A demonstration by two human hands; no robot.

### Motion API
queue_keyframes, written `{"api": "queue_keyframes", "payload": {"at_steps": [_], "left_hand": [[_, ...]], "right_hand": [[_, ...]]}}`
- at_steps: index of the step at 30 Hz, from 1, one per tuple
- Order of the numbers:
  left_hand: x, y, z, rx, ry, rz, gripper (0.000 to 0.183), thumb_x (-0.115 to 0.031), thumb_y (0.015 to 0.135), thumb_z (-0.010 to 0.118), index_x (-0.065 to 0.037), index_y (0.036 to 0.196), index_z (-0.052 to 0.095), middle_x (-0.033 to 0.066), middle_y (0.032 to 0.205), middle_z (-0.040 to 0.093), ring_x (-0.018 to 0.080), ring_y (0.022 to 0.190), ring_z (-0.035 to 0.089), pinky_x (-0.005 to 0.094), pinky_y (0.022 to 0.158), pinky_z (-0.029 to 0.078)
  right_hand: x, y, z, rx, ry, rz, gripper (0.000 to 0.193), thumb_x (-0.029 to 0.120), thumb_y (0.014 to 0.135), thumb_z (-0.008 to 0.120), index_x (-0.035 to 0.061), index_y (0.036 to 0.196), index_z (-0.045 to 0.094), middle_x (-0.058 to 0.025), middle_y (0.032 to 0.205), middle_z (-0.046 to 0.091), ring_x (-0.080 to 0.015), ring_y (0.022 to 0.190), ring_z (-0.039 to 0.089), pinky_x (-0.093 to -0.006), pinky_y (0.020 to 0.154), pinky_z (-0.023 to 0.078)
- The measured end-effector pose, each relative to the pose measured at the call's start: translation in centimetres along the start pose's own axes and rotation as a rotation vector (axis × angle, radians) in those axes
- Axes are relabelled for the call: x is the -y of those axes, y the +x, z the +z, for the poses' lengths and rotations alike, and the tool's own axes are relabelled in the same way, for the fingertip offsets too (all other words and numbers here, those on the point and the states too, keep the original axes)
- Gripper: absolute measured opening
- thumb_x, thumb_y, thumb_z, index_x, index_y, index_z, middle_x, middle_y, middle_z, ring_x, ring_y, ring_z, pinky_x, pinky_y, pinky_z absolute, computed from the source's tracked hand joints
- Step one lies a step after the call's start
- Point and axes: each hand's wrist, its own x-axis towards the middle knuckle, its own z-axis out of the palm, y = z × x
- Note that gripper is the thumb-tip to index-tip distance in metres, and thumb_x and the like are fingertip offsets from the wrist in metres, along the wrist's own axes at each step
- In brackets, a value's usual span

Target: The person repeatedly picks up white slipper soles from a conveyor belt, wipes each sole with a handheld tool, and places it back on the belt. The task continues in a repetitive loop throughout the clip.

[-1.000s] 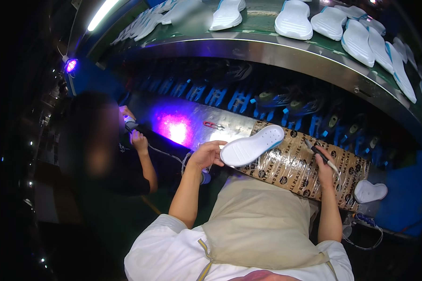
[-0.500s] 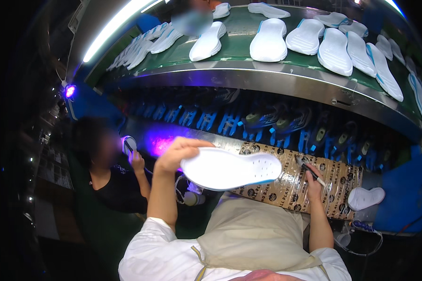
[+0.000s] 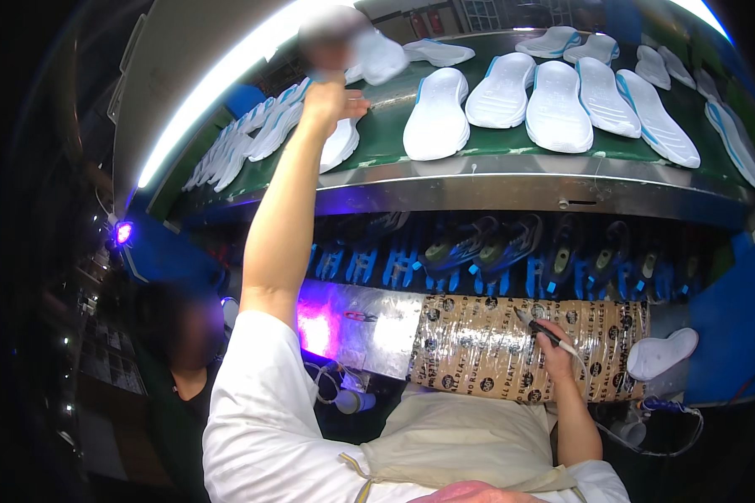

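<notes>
My left hand (image 3: pixel 334 105) reaches far over the green conveyor, its fingers stretched out, with no sole gripped in it. Just below it lies a white shoe sole (image 3: pixel 341 146), partly covered by the hand and wrist. Another white sole (image 3: pixel 381 59), blurred and tilted, is just beyond the fingers, beside a person's blurred head; what supports it cannot be made out. My right hand (image 3: pixel 554 339) rests over the brown taped board and grips a black pen-shaped tool (image 3: pixel 545 330) with a pointed metal tip and a pale cord. At the board's right end lies a single white sole (image 3: pixel 663 354).
Several white soles with blue edging, such as one sole (image 3: pixel 436 117), line the green conveyor (image 3: pixel 386 161). Under its metal edge (image 3: pixel 478 186) hang dark shoes on blue racks (image 3: pixel 403 267). Small red-handled snips (image 3: pixel 361 317) lie on the metal bench. A seated person (image 3: pixel 189 335) is at left.
My left hand has gone from in front of me up to the conveyor, and the sole it held has left it. My right hand keeps the tool. The view has shifted.
</notes>
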Motion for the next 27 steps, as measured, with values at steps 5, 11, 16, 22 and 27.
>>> {"api": "queue_keyframes", "payload": {"at_steps": [5, 11, 16, 22, 27], "left_hand": [[4.6, 3.3, -2.5, -0.234, 0.987, 0.287, 0.047, -0.035, 0.095, 0.053, 0.005, 0.108, 0.072, 0.0245, 0.112, 0.07, 0.0362, 0.1, 0.07, 0.0437, 0.087, 0.055], [7.1, 2.3, -5.5, -0.047, 1.142, -0.033, 0.082, -0.06, 0.085, 0.061, 0.013, 0.121, 0.064, 0.0349, 0.124, 0.062, 0.0442, 0.119, 0.061, 0.0456, 0.104, 0.046], [9.7, 1.1, -6.1, -0.117, 1.171, 0.212, 0.096, -0.07, 0.079, 0.065, 0.017, 0.12, 0.062, 0.0363, 0.122, 0.062, 0.0434, 0.119, 0.061, 0.0432, 0.103, 0.046], [7.3, -6.2, -5.2, -0.196, 0.829, 0.171, 0.07, -0.055, 0.081, 0.073, 0.011, 0.103, 0.07, 0.0309, 0.098, 0.071, 0.0403, 0.094, 0.07, 0.0442, 0.088, 0.052], [9.1, -14.1, -4.5, -0.384, 0.029, 0.278, 0.042, -0.027, 0.089, 0.072, 0.011, 0.105, 0.067, 0.0149, 0.093, 0.072, 0.0177, 0.082, 0.067, 0.0325, 0.078, 0.053]], "right_hand": [[0.0, 0.3, 0.0, 0.0, 0.003, -0.048, 0.029, 0.009, 0.091, 0.068, -0.0008, 0.118, 0.068, -0.0088, 0.108, 0.068, -0.0167, 0.093, 0.062, -0.0285, 0.083, 0.05], [-1.4, -0.1, -0.1, 0.017, -0.006, 0.028, 0.03, 0.014, 0.091, 0.069, 0.0001, 0.118, 0.069, -0.0118, 0.111, 0.069, -0.0212, 0.102, 0.064, -0.0316, 0.091, 0.05], [-0.6, 0.1, 0.2, 0.026, -0.035, -0.009, 0.031, 0.014, 0.091, 0.068, -0.0009, 0.118, 0.068, -0.013, 0.113, 0.069, -0.0231, 0.105, 0.064, -0.0326, 0.094, 0.049], [-1.1, 0.1, 0.4, 0.034, -0.034, 0.04, 0.032, 0.015, 0.093, 0.067, -0.0002, 0.121, 0.067, -0.0053, 0.104, 0.067, -0.0135, 0.088, 0.058, -0.0265, 0.079, 0.048], [2.5, 0.0, 1.3, 0.034, -0.085, -0.009, 0.03, 0.012, 0.093, 0.068, 0.0008, 0.12, 0.069, -0.0064, 0.108, 0.07, -0.0157, 0.095, 0.063, -0.0283, 0.087, 0.049]]}}
